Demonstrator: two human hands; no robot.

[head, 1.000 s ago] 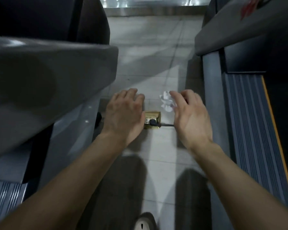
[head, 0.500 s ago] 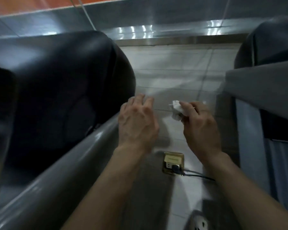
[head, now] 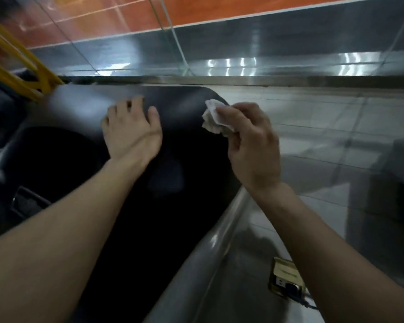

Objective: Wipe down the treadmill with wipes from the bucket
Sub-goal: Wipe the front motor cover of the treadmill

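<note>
**Black treadmill housing (head: 163, 206) with white wipe (head: 216, 120) at its upper right corner**

1. Treadmill housing. Black, smooth and rounded, it fills the middle and left of the view. A grey rail (head: 208, 252) runs along its lower right edge, down toward the bottom of the view.

2. Left hand (head: 131, 131). It lies palm down on the upper part of the housing with fingers spread. The grip is released and holds nothing. The fingertips are motion-blurred.

3. Right hand (head: 250, 145). It is raised at the right edge of the housing, back of the hand toward the camera. The grip is clenched on the wipe, which is pinched between the thumb and the curled fingers.

4. Wipe. White and crumpled, it sticks out up and to the left of the right hand, against the rounded upper right corner of the housing. Whether it touches the surface cannot be told.

5. Floor (head: 324, 117). Pale tiles, to the right of the treadmill. A brass floor socket (head: 286, 276) is set in them near the right forearm, with a dark plug (head: 292, 287) in it.

6. Second machine (head: 371, 194). Grey, at the far right, partly out of view.

7. Background. A brushed steel band (head: 289, 43) runs along the far wall, with an orange panel (head: 219, 10) above it. A yellow frame (head: 21, 64) stands at the upper left.
</note>
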